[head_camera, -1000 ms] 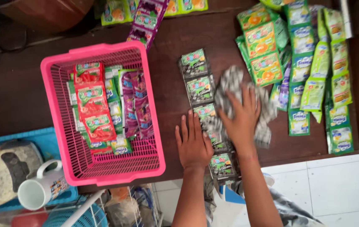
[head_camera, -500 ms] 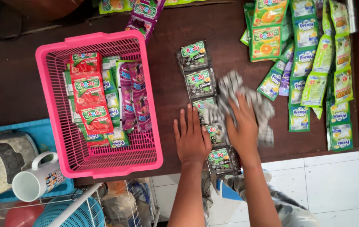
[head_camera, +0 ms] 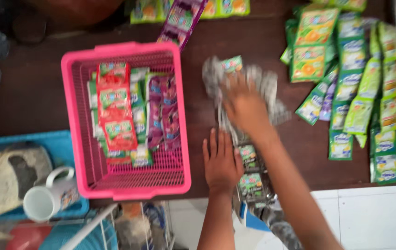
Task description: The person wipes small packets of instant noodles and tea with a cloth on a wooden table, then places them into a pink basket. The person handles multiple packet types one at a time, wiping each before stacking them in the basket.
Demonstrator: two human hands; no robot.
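Strip of joined silver-and-green foil sachets point(head_camera: 246, 155), lying lengthwise on the dark brown wooden tabletop point(head_camera: 35, 92) just right of the pink plastic lattice basket point(head_camera: 179, 115); its far end is now bunched and crumpled, where half a second ago it lay flatter, in a straight row. Right hand point(head_camera: 246, 109): fingers spread and pressed on that crumpled far end, blurred by motion, having travelled away from the body along the strip; whether the fingers close on the foil cannot be told. Left hand point(head_camera: 221, 162): flat, fingers together, palm down on the tabletop against the strip's near part, between strip and basket, as in the earlier views. Judged, the change reads as the strip being gathered or folded up rather than laid out. Basket contents: red sachets point(head_camera: 114, 111), green sachets and purple sachets point(head_camera: 163, 113) in rows. Well right of the basket, beyond the strip: spread of green and orange drink-mix sachets point(head_camera: 355, 88). Left of the basket's near corner: white mug point(head_camera: 49, 196) on a blue tray point(head_camera: 66, 148).
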